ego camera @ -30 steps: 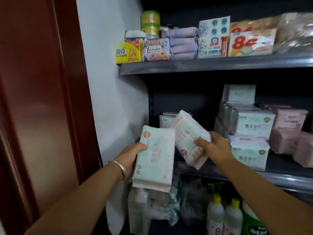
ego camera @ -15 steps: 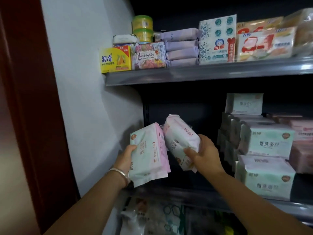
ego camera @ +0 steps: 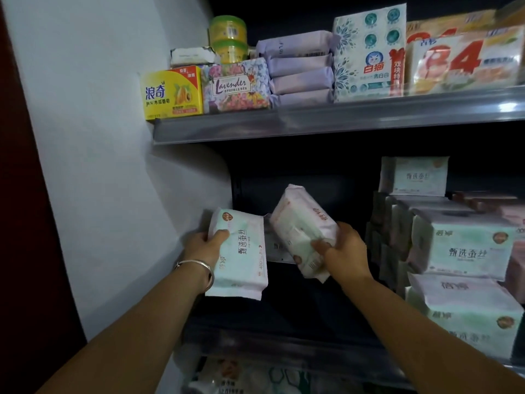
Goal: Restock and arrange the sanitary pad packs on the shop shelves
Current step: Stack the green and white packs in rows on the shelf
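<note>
Head view looks down two bare forearms reaching into a dark shop shelf. Left grip [ego camera: 205, 242] is closed on a mint pack [ego camera: 238, 255], thumb pressed across its front near the top and the other fingers hidden behind it. That pack stands nearly upright, long axis running top to bottom, printed face toward the camera, held in the air at the left end of the middle shelf [ego camera: 298, 356] just beside the white side wall [ego camera: 113, 194]. It is soft, pale mint-green with a pink edge and dark lettering down its face. Right grip [ego camera: 342, 248] is closed on a pink pack [ego camera: 302, 233], fingers curled under its lower end. This one is tilted, long axis slanting from lower right up to upper left, its upper end pointing into the shelf. It is pale pink and white, plump and crinkled. A third pack [ego camera: 277, 247] shows between the two, further back. To the right, stacked packs [ego camera: 460, 251] of the same mint kind fill the shelf. A silver bangle [ego camera: 196, 265] circles the left wrist.
</note>
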